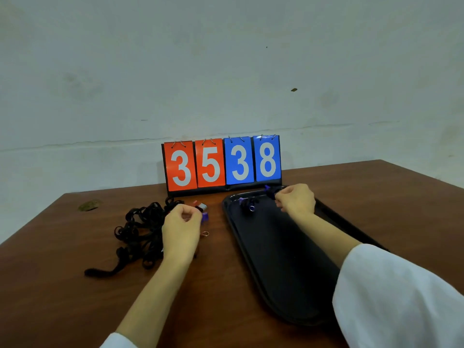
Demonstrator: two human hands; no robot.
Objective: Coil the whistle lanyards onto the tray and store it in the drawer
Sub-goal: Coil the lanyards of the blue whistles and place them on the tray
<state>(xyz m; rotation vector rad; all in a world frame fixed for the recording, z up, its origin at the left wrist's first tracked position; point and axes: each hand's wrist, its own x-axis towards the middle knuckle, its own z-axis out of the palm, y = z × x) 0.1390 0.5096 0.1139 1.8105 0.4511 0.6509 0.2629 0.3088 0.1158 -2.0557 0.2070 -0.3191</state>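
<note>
Behind the tray (233, 229), a scoreboard (221, 163) stands upright

Wall: pale grey-white plastered wall (226, 59), blotchy and stained, fills the upper half of the view.
Crack: thin horizontal crack line (100, 142) runs low across the wall.
Speck: small dark speck (294, 89) on the wall, right of centre.
Table: dark reddish-brown wooden table (62, 285), its far edge at the wall.
Patch: dull greenish-brown patch (90, 205) on the table's far left.
Light: soft, even, rather dim.
</note>
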